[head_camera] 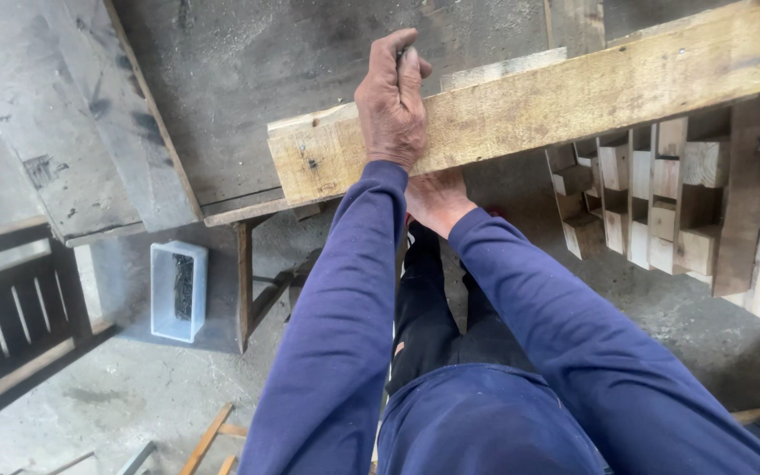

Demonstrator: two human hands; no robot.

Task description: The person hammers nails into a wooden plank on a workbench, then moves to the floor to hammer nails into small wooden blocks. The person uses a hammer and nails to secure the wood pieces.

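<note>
Right hand (437, 198) under near edge of plank (538, 101) — fingers hidden beneath wood, grip cannot be told. Left hand (391, 101) on top of plank, fingers (408, 66) curled tight, pinching small dark object (too small to identify) at far edge. Plank lies tilted across grey workbench (222, 88). Nail box (179, 290) on floor, left.

Counted: two hands, left (390, 101), right (435, 198); one plank (556, 97); one clear nail box (179, 290); one stack of wood blocks (661, 198).

Rough pale wood plank (573, 88), matt grey workbench (248, 88), translucent plastic box (179, 290), blue cloth sleeves (345, 308)
</note>
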